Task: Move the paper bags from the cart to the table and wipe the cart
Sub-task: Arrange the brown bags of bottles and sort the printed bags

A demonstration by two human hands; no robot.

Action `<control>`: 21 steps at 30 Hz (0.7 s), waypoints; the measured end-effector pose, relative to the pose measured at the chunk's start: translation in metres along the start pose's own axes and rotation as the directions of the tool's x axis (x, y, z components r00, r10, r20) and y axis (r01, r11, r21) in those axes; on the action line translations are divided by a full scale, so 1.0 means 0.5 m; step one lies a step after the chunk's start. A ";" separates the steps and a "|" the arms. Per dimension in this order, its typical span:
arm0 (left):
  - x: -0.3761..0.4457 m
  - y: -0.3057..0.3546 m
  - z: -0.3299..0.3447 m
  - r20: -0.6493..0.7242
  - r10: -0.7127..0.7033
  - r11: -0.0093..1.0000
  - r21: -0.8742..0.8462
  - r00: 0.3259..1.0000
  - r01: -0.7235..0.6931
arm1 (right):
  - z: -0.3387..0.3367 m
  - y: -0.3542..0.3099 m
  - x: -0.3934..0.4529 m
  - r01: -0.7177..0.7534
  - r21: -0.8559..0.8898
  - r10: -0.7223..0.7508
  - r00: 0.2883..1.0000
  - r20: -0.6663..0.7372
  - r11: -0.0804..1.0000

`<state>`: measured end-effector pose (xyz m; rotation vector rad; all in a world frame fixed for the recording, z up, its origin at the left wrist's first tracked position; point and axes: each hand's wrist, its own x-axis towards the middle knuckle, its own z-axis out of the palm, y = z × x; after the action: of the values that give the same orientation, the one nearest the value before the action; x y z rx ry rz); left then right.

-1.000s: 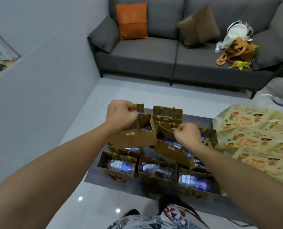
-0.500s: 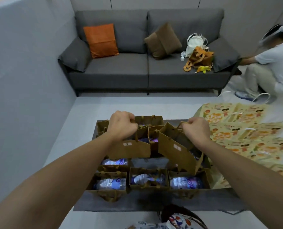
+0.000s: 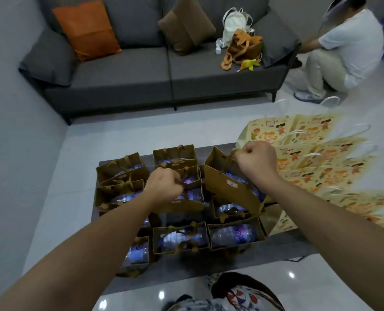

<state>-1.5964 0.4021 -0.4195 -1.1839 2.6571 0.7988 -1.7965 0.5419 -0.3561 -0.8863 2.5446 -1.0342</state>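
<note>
Both hands sit lower & further apart vs 0.5 s ago; the L bag has dropped down among the others, the R bag now hangs tilted toward the yellow bags.

Left hand is a fist, fingers curled round the ribbon handles of a brown kraft paper bag directly under it; bag's base looks level w/ its neighbours, can't tell if it touches the desk. Right hand also a fist, pinching the handles of a second kraft bag, which hangs tilted, bottom corner swung to the R, above the row.

Approx 8 more boxy, open-top kraft bags stand packed on the dark grey flat surface, each w/ a clear plastic water bottle lying inside, purple label. Matte stiff paper, flat ribbon handles.

Just R: glossy yellow cartoon-print bags fanned flat, white cord handles. Behind: grey fabric sofa, orange cushion. A person crouches at far R.
</note>
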 end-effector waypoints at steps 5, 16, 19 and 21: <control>0.038 0.017 0.039 0.034 -0.011 0.999 -0.030 0.999 0.012 | 0.001 0.027 0.023 -0.031 0.033 0.031 0.999 0.011 0.999; 0.065 -0.010 0.115 0.237 -0.107 0.994 0.029 0.966 0.104 | 0.030 0.059 0.031 -0.089 -0.002 0.089 0.993 0.080 0.996; 0.062 -0.022 0.123 0.342 -0.144 0.988 -0.003 0.929 0.154 | 0.031 0.050 0.026 -0.081 0.023 0.079 0.993 0.090 0.996; 0.057 -0.027 0.118 0.358 -0.141 0.987 -0.024 0.923 0.160 | 0.032 0.042 0.020 -0.075 0.021 0.072 0.993 0.093 0.997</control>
<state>-1.6121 0.4063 -0.4845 -1.1159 2.2382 0.9584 -1.8066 0.5388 -0.3826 -0.8081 2.4629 -0.9777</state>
